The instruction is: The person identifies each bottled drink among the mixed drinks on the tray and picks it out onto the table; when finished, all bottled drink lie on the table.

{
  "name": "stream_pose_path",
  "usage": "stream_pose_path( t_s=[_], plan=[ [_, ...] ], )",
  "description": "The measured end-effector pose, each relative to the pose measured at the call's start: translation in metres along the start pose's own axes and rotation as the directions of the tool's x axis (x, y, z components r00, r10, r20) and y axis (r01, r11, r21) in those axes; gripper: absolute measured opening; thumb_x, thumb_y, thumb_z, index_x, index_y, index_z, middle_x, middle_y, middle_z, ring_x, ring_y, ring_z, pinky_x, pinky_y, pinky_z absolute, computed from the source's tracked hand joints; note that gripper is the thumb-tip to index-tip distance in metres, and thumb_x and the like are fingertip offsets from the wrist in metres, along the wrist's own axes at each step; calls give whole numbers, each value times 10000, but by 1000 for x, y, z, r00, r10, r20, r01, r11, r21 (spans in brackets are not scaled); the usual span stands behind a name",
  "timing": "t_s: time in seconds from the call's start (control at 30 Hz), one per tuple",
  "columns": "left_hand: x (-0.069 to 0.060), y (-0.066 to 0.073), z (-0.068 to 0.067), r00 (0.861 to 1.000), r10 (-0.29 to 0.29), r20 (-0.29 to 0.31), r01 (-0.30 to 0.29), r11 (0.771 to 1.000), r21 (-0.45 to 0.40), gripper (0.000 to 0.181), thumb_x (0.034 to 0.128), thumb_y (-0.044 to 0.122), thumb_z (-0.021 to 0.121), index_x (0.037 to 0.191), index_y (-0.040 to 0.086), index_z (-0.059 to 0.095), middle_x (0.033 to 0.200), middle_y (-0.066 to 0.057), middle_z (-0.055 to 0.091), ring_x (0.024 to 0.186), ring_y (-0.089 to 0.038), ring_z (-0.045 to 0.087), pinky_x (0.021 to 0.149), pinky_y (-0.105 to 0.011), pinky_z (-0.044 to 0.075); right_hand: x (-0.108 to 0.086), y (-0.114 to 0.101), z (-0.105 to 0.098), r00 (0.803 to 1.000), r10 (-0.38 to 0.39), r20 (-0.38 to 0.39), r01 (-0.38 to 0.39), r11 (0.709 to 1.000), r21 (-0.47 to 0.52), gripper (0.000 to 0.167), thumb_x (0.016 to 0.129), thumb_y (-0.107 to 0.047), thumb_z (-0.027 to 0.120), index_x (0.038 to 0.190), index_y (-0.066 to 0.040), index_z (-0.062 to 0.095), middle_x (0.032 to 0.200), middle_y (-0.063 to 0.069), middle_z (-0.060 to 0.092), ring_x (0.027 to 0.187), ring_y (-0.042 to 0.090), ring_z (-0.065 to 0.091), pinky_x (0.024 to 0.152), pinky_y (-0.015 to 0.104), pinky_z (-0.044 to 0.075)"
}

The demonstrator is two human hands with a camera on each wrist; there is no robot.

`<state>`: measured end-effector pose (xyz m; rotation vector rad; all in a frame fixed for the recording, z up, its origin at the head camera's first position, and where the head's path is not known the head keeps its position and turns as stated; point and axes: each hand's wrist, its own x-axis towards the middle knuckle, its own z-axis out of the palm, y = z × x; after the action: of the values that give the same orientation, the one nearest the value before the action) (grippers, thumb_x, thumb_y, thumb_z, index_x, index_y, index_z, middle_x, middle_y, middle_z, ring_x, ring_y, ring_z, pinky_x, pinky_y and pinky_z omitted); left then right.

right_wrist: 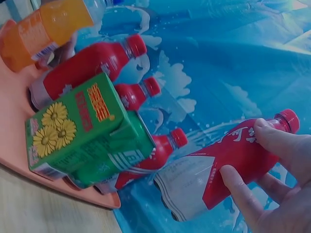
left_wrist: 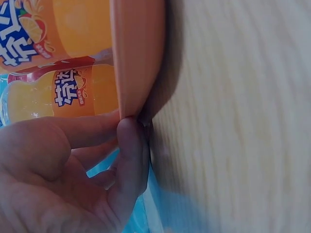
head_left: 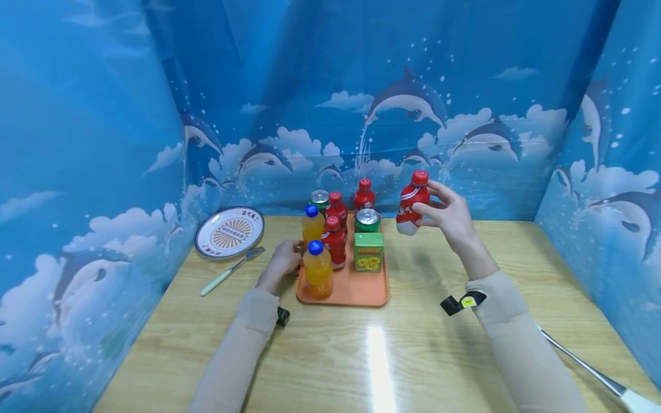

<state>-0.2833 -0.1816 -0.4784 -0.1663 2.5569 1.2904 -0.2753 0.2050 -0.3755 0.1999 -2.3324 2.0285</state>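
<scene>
Red, white-lettered, one bottle [head_left: 413,203] is pinched by the fingers of the right hand [head_left: 448,217], right of the tray [head_left: 356,292], whose left edge the left hand [head_left: 283,261] pinches and which bears 芬达 orange drinks [head_left: 318,272], red bottles [head_left: 335,252], green cans [head_left: 367,225] and a flowered carton [head_left: 368,255].

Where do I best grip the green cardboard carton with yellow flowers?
Probably pinch the carton across its flat left and right sides, coming from the near side: it stands upright and boxy, with bare orange rectangular tray in front and a green metal can close behind.
</scene>
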Motion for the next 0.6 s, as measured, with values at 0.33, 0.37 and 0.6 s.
stream_pose_path(
  t_s=[0.33,0.37,0.6],
  plan=[
    [1,3,0,1000,-14,4,14,999,33,568,987,-32,570,1544,56,511,1325,-226,654,864,-226,686,623,-248,611,22,12,-5,998,36,-50,-37,999,-14,753,989,-279,734,1648,-225,373,1670,161,378,1454,415,475,791,269,667],
    [1,3,0,1000,-16,8,16,999,41,575,983,-33,568,1548,52,504,1308,-224,653,868,-230,685,627,-255,616,24,13,-6,998,40,-53,-41,999,-12,757,990,-275,733,1650,-219,368,1671,159,376,1456,412,475,791,267,667],
    [4,5,-2,999,-32,41,30,999,39,606,952,-48,579,1544,47,492,1267,-217,641,815,-213,654,589,-239,593,33,21,-11,995,47,-86,-48,999,-16,748,994,-253,727,1649,-211,368,1638,153,397,1432,386,488,780,276,668]
  ],
)
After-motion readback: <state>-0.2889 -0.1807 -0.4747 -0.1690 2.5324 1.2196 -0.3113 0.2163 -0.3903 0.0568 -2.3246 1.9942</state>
